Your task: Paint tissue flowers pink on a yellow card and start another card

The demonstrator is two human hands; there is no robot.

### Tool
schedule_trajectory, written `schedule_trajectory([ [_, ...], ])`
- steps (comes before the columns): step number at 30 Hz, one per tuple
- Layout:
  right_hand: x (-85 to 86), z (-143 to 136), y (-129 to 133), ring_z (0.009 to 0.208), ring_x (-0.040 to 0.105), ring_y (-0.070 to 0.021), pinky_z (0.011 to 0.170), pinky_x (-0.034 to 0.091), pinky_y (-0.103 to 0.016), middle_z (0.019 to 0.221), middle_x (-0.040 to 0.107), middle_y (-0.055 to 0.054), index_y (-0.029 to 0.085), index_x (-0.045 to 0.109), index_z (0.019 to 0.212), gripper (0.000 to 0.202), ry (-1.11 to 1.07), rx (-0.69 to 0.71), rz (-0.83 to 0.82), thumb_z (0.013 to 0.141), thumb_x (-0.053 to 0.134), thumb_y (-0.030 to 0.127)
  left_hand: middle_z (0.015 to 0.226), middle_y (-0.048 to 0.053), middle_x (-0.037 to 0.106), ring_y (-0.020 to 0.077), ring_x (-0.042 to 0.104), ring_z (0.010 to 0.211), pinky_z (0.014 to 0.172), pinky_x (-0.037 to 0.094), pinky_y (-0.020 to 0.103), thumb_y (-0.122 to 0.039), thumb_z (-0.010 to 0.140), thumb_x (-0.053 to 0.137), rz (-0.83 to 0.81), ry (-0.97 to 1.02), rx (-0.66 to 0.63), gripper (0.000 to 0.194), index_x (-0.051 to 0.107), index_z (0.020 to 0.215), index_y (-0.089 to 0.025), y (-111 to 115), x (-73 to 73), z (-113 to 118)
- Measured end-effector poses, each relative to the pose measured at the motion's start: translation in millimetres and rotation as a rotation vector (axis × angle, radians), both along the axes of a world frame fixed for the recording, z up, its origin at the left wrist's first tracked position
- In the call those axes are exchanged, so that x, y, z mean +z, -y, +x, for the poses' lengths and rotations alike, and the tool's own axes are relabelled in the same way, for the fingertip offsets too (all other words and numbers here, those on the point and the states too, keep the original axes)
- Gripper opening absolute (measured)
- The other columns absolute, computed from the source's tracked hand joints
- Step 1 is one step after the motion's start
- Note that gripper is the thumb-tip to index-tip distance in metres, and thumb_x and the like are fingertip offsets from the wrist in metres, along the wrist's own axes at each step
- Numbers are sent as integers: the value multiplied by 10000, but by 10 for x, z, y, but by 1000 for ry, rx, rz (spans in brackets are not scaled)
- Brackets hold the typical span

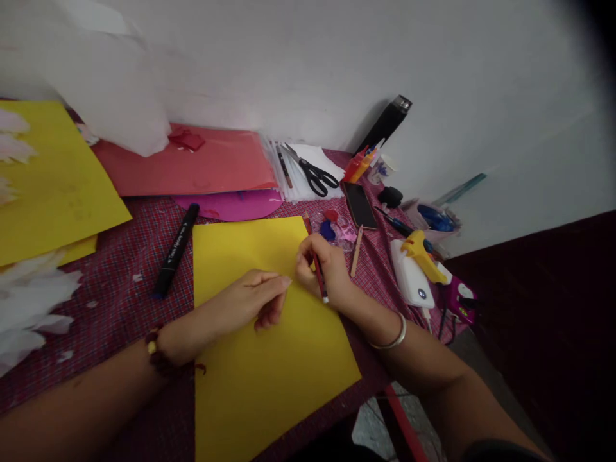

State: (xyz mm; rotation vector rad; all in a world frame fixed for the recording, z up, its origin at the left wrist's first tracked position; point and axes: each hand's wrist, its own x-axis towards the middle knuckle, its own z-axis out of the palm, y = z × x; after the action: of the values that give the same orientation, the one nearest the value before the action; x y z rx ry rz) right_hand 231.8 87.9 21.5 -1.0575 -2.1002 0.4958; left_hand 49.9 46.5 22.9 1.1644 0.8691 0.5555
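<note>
A large yellow sheet [269, 391] lies on the checked cloth in front of me. My right hand [327, 269] is closed around a dark red pencil [318, 276], at the sheet's upper right edge. The pencil slants, its upper end pointing away from me past the sheet's corner. My left hand [262, 296] is over the middle of the sheet, its fingers curled inward; what they hold, if anything, is hidden. A black marker [176, 251] lies left of the sheet.
Scissors [315, 176] rest on white paper behind the sheet, beside red sheets [216, 163]. To the right are a phone [360, 205], a wooden stick [357, 251], a white device [411, 276] and a yellow glue gun [423, 256]. White paper petals [36, 308] lie at left.
</note>
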Motion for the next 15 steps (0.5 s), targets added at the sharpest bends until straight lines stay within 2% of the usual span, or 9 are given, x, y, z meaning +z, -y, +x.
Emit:
schedule_trajectory([
  [3,46,3,30,510,445,-81,494,333,-199,593,510,51,217,454,742,116,-90,4,-91,763,519,124,631,-20,610,109,557,487,494,473,252,-469,898,463,39,36,17,312,542,749,-207,6,-32,15],
  [7,31,13,51,511,432,-70,494,343,-196,610,477,65,206,491,801,65,-198,14,-109,803,538,161,635,-40,609,108,555,488,478,470,242,-386,895,495,9,94,56,178,516,841,-217,5,-56,28],
  [12,-44,37,50,483,482,-68,528,422,-211,584,474,80,198,532,941,77,-367,70,-262,903,505,259,608,-28,618,110,550,490,448,450,222,-317,919,427,-83,232,170,170,484,794,-217,-10,-52,10],
  [15,-29,25,94,481,531,-69,579,474,-227,569,521,82,199,504,981,161,-400,97,-340,970,460,354,585,-26,614,107,532,467,424,433,213,-267,907,410,-144,298,179,173,474,755,-215,-25,-45,-24],
])
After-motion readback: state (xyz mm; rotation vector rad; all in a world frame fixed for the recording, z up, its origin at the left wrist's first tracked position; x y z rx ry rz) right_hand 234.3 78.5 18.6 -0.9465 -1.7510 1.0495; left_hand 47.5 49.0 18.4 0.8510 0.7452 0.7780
